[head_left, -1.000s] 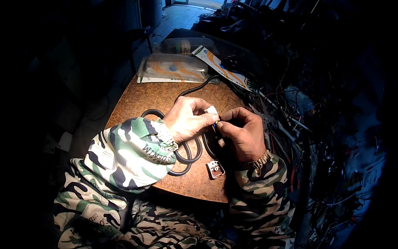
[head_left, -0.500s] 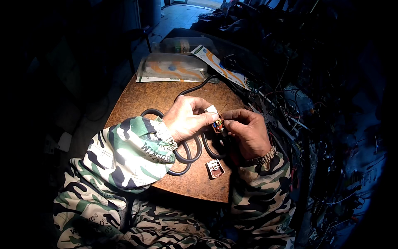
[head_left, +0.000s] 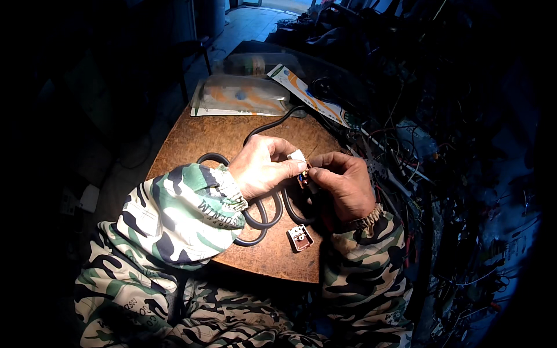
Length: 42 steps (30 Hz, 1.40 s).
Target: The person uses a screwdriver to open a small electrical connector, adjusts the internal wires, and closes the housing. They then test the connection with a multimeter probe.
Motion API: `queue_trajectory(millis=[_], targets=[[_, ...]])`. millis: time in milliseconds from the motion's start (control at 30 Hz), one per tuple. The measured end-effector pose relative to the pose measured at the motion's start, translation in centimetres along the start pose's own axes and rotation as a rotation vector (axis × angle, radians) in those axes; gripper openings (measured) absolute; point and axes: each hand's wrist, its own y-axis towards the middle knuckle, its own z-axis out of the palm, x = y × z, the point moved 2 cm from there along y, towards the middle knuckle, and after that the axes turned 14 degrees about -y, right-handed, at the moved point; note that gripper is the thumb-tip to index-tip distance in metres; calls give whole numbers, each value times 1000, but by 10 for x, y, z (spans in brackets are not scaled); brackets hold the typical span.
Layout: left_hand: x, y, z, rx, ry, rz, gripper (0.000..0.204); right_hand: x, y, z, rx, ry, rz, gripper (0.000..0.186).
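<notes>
Since the white housing (head_left: 297, 156) was pinched between left thumb and fingers, it was probably being steadied, lifted clear of the table (head_left: 183, 142). Left hand (head_left: 264, 165): grip closed on housing. Its uncovered part, with coloured wires (head_left: 303, 178), was turned toward the right hand (head_left: 347, 184), likely for easy reach. Right grip: narrow, thumb and index finger held at the wires; whether one was pinched could not be told. The loose piece (head_left: 300, 238) was set down inside up by the near edge, presumably within reach. The black cable (head_left: 212, 156) was coiled under and beside the left wrist, perhaps so its weight was taken by the table; its joint with the housing could not be made out. The clear pack (head_left: 243, 95) and card (head_left: 308, 93) were lying at the far end, seemingly out of the hands' way.
</notes>
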Motion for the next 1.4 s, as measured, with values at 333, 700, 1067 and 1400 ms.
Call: queue_trajectory(millis=[333, 700, 1067, 1400], targets=[[-6, 3, -17, -11, -128, -42, 31, 18, 4, -45, -367, 17, -161, 21], [-21, 16, -47, -17, -366, 1, 26, 47, 8, -78, -477, -183, -288, 19], [-22, 19, -66, -139, -359, -8, 27, 36, -5, -23, 322, -774, -41, 25], [-24, 9, -57, -159, -278, -66, 34, 37, -46, 26, 455, -1409, -483, 44]])
